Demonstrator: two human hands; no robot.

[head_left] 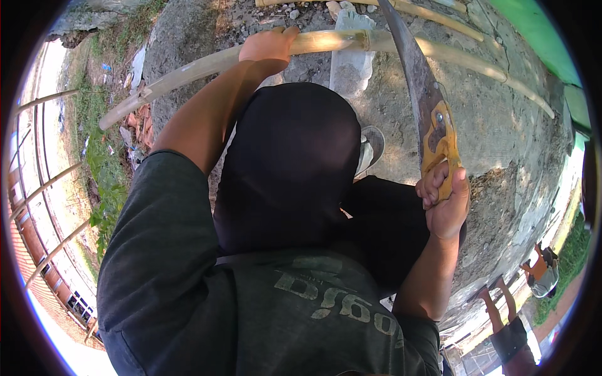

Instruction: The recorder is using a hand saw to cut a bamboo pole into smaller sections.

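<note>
A long bamboo pole (332, 41) lies crosswise in front of my knees, over a pale block (351, 69) on the ground. My left hand (269, 47) is closed over the pole, left of the block. In my right hand (446, 195) is a hand saw, gripped by its yellow handle (441, 139). The saw's long metal blade (411, 66) points away from me and crosses the pole in view, right of the block. Whether its teeth touch the bamboo I cannot tell.
More bamboo poles (439, 17) lie farther out on the rough concrete ground (483, 138). A green surface (533, 28) rises at the far right. Grass and rubble (141, 128) border the left side. Two other people, one in dark shorts (509, 338), are at the lower right.
</note>
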